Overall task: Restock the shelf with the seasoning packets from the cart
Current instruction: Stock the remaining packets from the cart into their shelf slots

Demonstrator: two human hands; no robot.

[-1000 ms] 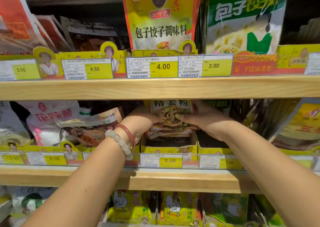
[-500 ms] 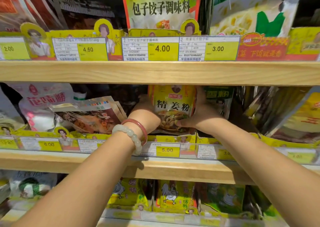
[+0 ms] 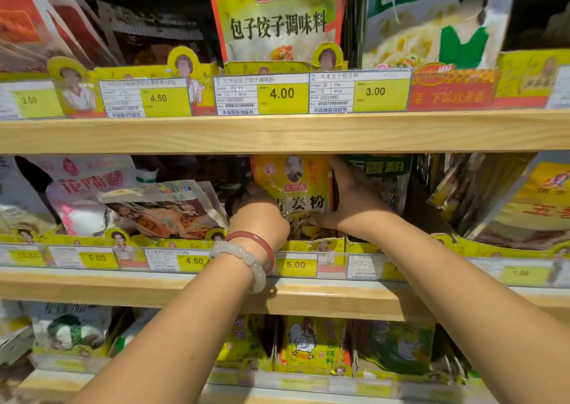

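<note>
While two hands reach into the middle shelf (image 3: pixel 277 298), one yellow seasoning packet (image 3: pixel 297 187) stands upright between them, its top edge nearly touching the underside of the upper shelf board (image 3: pixel 277 132). The left hand (image 3: pixel 257 218) curls round the packet's left edge, and the right hand (image 3: pixel 351 200) presses its fingers up along the right edge with the thumb across the packet's lower front, so both grip it. Two bracelets sit on the left wrist: one red bangle (image 3: pixel 256 243) and one pale bead bracelet (image 3: pixel 246 264). Three wooden shelf levels show. Just below the hands runs a yellow cardboard tray front (image 3: pixel 311 244), with the 5.00 price tag (image 3: pixel 296 264) under it. Left of the left hand, a slumped clear-fronted packet (image 3: pixel 163 212) leans, and farther left stands one pink-and-white bag (image 3: pixel 80 193). Just right of the right hand, a green-topped packet (image 3: pixel 382 169) stands close, leaving a narrow slot. Beyond it, dark packets (image 3: pixel 475 193) tilt leftward. Above the hands, five price tags show on the upper rail, among them the 4.00 tag (image 3: pixel 282 94).
</note>
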